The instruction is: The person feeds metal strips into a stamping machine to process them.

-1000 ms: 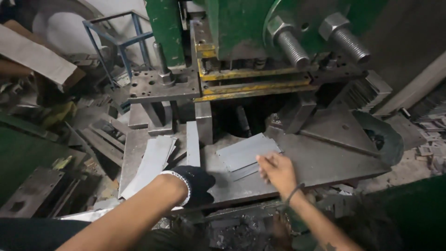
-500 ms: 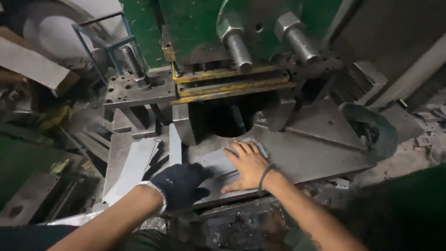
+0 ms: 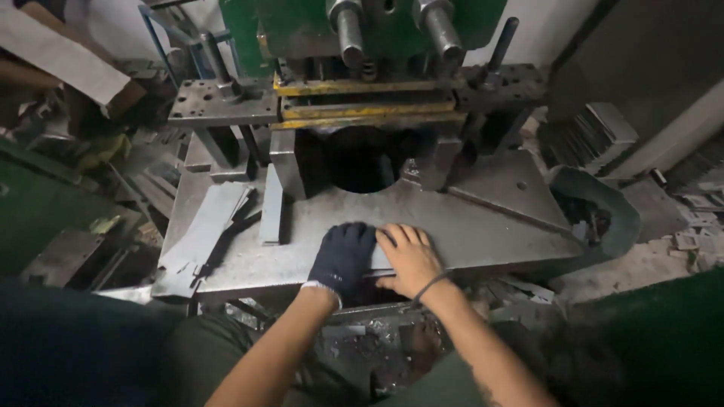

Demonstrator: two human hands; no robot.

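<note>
My left hand (image 3: 343, 256), in a dark knit glove, and my bare right hand (image 3: 411, 260) lie side by side at the front edge of the steel press table (image 3: 490, 226). Both grip a flat grey metal sheet (image 3: 381, 261), of which only a narrow strip shows between them. The fingers of both hands point toward the dark round opening (image 3: 362, 158) under the die. Above it sit the yellow-edged die plates (image 3: 369, 102) of the green press.
A stack of grey metal strips (image 3: 207, 226) lies on the table's left side, beside a steel bar (image 3: 271, 203). A curved metal guard (image 3: 603, 215) hangs off the right end. Scrap pieces (image 3: 528, 294) litter the floor below the table.
My right hand has drawn the grey sheet from the middle of the table back to its front edge. My gloved left hand has come over beside it onto the sheet.
</note>
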